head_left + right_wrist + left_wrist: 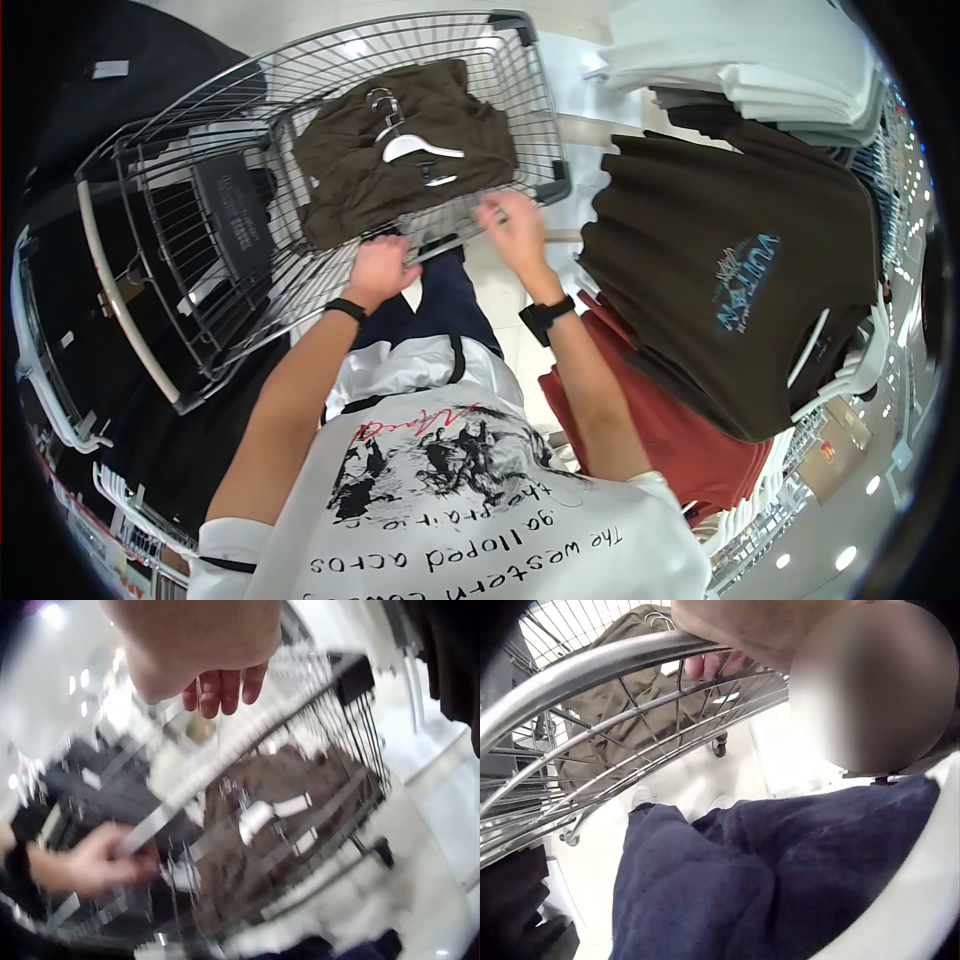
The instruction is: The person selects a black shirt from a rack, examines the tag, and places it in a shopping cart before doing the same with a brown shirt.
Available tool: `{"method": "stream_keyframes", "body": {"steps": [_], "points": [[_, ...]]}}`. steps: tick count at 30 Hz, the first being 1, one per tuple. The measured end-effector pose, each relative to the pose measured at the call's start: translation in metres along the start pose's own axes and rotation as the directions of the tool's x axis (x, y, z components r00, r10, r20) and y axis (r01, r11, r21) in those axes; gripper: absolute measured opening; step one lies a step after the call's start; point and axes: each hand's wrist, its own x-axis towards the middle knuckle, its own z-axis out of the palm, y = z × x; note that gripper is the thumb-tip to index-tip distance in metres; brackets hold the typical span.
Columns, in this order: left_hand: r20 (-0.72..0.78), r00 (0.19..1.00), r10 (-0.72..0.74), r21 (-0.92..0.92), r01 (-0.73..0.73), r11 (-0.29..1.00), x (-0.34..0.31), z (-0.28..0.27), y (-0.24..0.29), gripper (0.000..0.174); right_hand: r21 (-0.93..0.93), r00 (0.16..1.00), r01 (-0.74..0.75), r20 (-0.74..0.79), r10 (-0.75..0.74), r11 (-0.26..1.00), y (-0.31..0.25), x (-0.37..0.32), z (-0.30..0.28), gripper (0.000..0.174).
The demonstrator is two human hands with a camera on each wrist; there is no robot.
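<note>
A wire shopping cart (577, 673) stands in front of me, and brown garments (345, 160) lie in a heap inside it. White hangers (422, 149) with metal hooks rest among the folds. My left hand (383, 272) grips the cart's near rim, its fingers curled over the bar in the left wrist view. My right hand (513, 228) hovers by the same rim, towards the cart's right corner. In the blurred right wrist view, its fingers (212, 694) hang loosely above the bar and hold nothing.
Brown printed shirts (690, 230) hang on a rack to the right, with red shirts (690, 445) below and white ones (750, 50) beyond. Dark clothes (110, 70) hang along the left. The cart's pale handle (122, 300) is at its left end.
</note>
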Motion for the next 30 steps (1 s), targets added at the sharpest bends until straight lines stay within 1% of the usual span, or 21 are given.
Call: {"method": "stream_keyframes", "body": {"steps": [1,3,4,5,8,11,14,15,18,22,26,29,30], "points": [[0.003,1.000,-0.005,-0.021,0.005,1.000,-0.001,0.001,-0.001,0.036,-0.029,0.970,0.055,0.238,-0.047,0.998,0.007,-0.002,0.027,0.021],[0.029,0.999,-0.020,-0.058,0.022,0.998,0.001,-0.001,-0.004,0.038,-0.284,0.965,0.048,0.260,0.029,0.958,0.000,0.000,0.047,0.027],[0.056,0.998,-0.037,-0.082,0.042,0.996,0.000,-0.002,-0.003,0.039,-0.407,0.959,0.047,0.274,0.073,0.912,-0.001,-0.003,0.052,0.031],[0.076,0.997,-0.034,-0.093,0.041,0.995,0.001,-0.003,-0.004,0.041,-0.440,0.948,0.081,0.312,0.068,0.894,0.006,-0.002,0.064,0.033],[0.081,0.996,-0.027,-0.150,0.039,0.988,0.001,-0.001,-0.007,0.041,-0.450,0.945,0.228,0.317,-0.084,0.864,0.001,0.008,0.069,0.029],[0.093,0.994,-0.055,-0.185,0.072,0.980,0.003,-0.001,-0.009,0.042,-0.322,0.972,0.158,0.216,-0.090,0.933,0.003,0.011,0.076,0.021],[0.106,0.992,-0.067,-0.204,0.088,0.975,0.005,-0.003,-0.011,0.044,-0.375,0.970,0.238,0.135,-0.201,0.896,0.013,0.006,0.079,0.014],[0.232,0.966,-0.111,-0.212,0.162,0.964,0.010,-0.010,-0.009,0.047,-0.372,0.962,0.274,0.109,-0.251,0.887,0.012,0.010,0.080,0.013],[0.056,0.998,-0.025,-0.132,0.032,0.991,0.010,-0.001,-0.013,0.049,-0.369,0.960,0.281,0.110,-0.259,0.886,0.016,0.012,0.079,0.015],[0.183,0.983,-0.037,-0.188,0.072,0.980,0.016,-0.004,-0.013,0.052,-0.351,0.959,0.282,0.101,-0.263,0.893,0.017,0.017,0.077,0.015],[0.242,0.969,-0.052,-0.222,0.108,0.969,0.022,-0.006,-0.013,0.056,-0.350,0.962,0.271,0.078,-0.260,0.897,0.020,0.021,0.079,0.015],[0.166,0.986,-0.003,-0.260,0.046,0.964,0.022,-0.006,-0.011,0.061,-0.357,0.965,0.261,0.090,-0.246,0.897,0.023,0.021,0.077,0.015],[0.171,0.985,-0.004,-0.261,0.049,0.964,0.024,-0.006,-0.011,0.062,-0.363,0.965,0.264,0.090,-0.248,0.894,0.024,0.022,0.076,0.015]]}}
